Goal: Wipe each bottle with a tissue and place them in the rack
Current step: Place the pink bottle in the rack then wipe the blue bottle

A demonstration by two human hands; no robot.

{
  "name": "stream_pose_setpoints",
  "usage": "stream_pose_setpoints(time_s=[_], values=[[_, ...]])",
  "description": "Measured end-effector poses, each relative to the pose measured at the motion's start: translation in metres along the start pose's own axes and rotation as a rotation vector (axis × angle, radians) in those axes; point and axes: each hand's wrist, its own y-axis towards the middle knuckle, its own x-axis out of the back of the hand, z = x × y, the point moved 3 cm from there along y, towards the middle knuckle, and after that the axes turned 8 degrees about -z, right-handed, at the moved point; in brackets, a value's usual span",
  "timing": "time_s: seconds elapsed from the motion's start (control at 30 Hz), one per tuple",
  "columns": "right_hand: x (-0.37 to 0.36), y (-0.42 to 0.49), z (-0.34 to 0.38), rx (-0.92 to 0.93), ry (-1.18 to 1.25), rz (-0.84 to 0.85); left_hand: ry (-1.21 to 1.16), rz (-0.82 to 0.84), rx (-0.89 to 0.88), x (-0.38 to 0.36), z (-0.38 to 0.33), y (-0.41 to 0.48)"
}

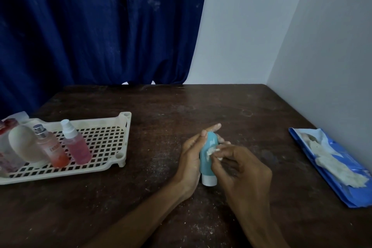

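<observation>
Hands are being viewed from above by the head camera, near the middle of a dark wooden table [141,207]. A teal bottle [209,147] with a white cap [209,180] is being held in the left hand [191,159]. The thumb is being laid along the bottle's left side, and fairly straight fingers are being kept behind it, their tips showing past its rounded end. The bottle is being kept tilted, with its cap pointing toward the person. Whether it is touching the tabletop cannot be told.

A small crumpled tissue [213,152] is being pinched in the curled fingers of the right hand [241,167]. It is being pressed against the bottle's front, about midway along its length.

A cream plastic rack [104,143] with a grid floor is being shown at the left, well apart from the hands. 3 bottles are being seen leaning inside it: a pink spray bottle [75,145], an orange perfume bottle [51,147] with a silver top, and a white oval bottle [24,144]. More red-topped containers are being cut off by the left edge, so their number cannot be told.

A blue tissue pack [330,165] is being shown lying open at the right, near a pale wall [251,26], with white tissue spilling out. A dark blue curtain [90,26] is being seen behind the table.
</observation>
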Motion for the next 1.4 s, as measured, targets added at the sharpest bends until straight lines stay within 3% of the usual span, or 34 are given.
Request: stream_pose_setpoints(time_s=[0.97,1.4], values=[[-0.003,0.021,-0.002,-0.039,-0.046,0.040,0.022,0.034,-0.017,0.000,0.001,0.001],[0.008,-0.027,-0.008,-0.005,-0.041,0.103,-0.006,-0.028,0.040,0.006,0.005,0.010]])
